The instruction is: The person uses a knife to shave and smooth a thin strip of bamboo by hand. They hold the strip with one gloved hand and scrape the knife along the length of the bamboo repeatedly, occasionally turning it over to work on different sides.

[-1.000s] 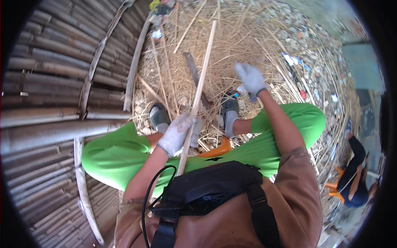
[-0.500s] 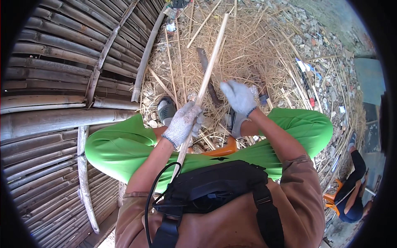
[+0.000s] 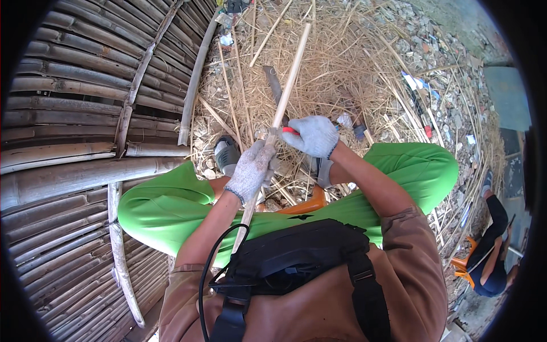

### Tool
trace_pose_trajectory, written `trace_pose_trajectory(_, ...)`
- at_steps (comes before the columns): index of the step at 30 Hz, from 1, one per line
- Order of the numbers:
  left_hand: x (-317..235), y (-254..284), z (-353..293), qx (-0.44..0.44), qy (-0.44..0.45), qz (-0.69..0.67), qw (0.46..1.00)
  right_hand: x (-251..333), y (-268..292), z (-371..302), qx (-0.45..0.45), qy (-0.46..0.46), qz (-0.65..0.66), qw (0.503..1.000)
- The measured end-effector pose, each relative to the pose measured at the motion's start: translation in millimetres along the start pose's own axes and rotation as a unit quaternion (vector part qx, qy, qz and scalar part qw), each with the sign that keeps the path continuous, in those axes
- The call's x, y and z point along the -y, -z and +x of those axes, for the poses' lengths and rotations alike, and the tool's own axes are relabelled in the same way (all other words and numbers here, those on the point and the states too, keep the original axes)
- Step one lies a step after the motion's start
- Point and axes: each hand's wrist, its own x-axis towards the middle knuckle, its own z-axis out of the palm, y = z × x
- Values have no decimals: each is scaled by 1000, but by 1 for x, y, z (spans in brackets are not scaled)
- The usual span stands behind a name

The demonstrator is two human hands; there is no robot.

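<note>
A long pale bamboo strip [image 3: 295, 68] slants from my lap up and away over the ground. My left hand [image 3: 252, 169], in a white knit glove, is closed round its lower middle. My right hand [image 3: 314, 137], gloved too, is closed on a red-handled knife [image 3: 290, 130]. Its short blade meets the strip just beyond my left hand; the blade's shape is hard to make out. Behind the strip a dark machete [image 3: 272, 81] lies on the shavings, its handle mostly hidden by the strip and my right hand.
Bamboo shavings [image 3: 336, 68] and loose strips cover the ground ahead. A bamboo slat wall [image 3: 74, 85] rises close on my left. An orange stool [image 3: 310, 204] shows between my legs. At far right another person [image 3: 490, 268] sits on an orange seat.
My right hand has moved left and down to the strip, bringing the red-handled knife against it. My left hand keeps hold of the strip, with little movement.
</note>
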Motion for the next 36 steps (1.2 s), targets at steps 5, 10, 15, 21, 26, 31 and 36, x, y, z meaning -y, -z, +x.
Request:
trace_pose_trajectory(5, 0, -2, -5, 13, 7, -10, 1000, 19, -14, -16, 2, 3, 32, 999)
trace_pose_trajectory(10, 1, -4, 1, 9, -2, -19, 1000, 15, 0, -8, 10, 22, 4, 1000)
trace_pose_trajectory(15, -9, -5, -5, 4, 22, -42, 999, 3, 3, 2, 7, 1, -22, 1000)
trace_pose_trajectory(21, 3, -8, -22, 54, 50, -21, 997, -28, 32, 8, -37, -88, -7, 995)
trace_pose_trajectory(26, -4, -6, -15, 29, 32, -39, 998, 4, 5, -8, -9, -39, 25, 999)
trace_pose_trajectory(31, 7, -7, -31, 77, 52, 1, 996, -81, 48, 8, -84, -199, -4, 976)
trace_pose_trajectory(36, 1, -9, -27, 55, 40, -2, 998, -37, 39, -3, 1, -87, 28, 996)
